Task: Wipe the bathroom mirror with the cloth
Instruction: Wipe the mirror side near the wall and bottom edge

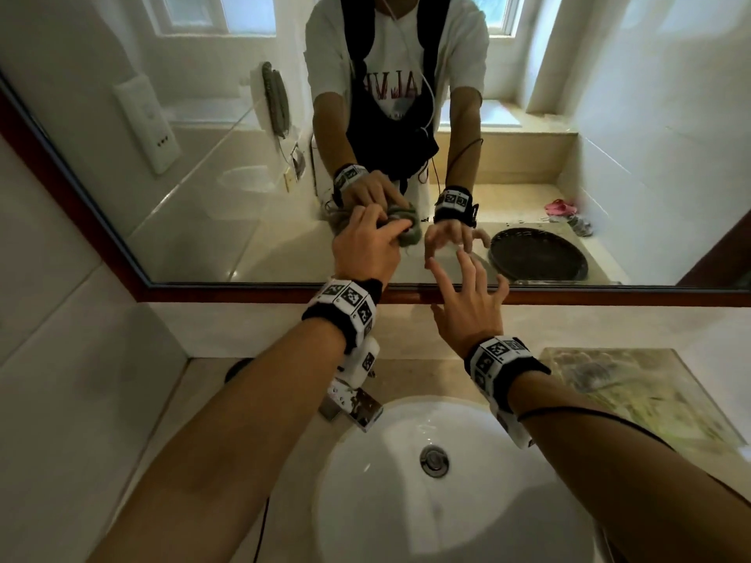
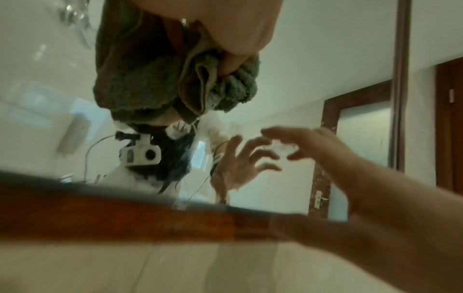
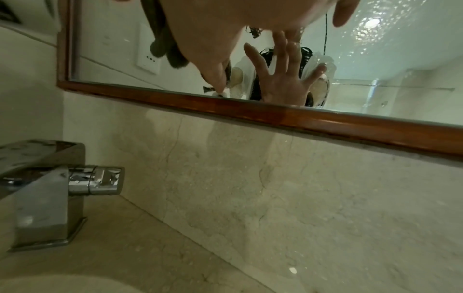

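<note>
Nearest the person, a round white basin (image 1: 365, 501) is sunk into the beige stone counter (image 1: 195, 404), its metal drain plug (image 1: 434, 461) at the middle. A blocky chrome faucet (image 3: 47, 194) stands on the counter behind the basin, under the left forearm in the head view. To the right of the basin, a rectangular glass tray (image 1: 634, 384) lies on the counter.

Both arms reach forward over the basin, each wrist wearing a band with black-and-white markers. Above a beige marble backsplash (image 3: 250, 178) runs the reddish-brown wooden frame (image 1: 569, 296) of the bathroom mirror (image 1: 203, 176).

The left hand (image 1: 365, 247) grips a bunched grey-green terry cloth (image 2: 140, 79), fingers curled round it, and holds it against the lower part of the glass, a little above the frame. Just to its right, the right hand (image 1: 467, 302) has nothing in it: its fingers are spread and nearly straight, and its fingertips (image 1: 461, 251) are at the glass, meeting their own reflection. Whether they actually press on it cannot be told.

In the glass appear the person's torso in a white shirt with dark straps, a dark round plate, a wall phone, a window and a pink item on the floor behind.
</note>
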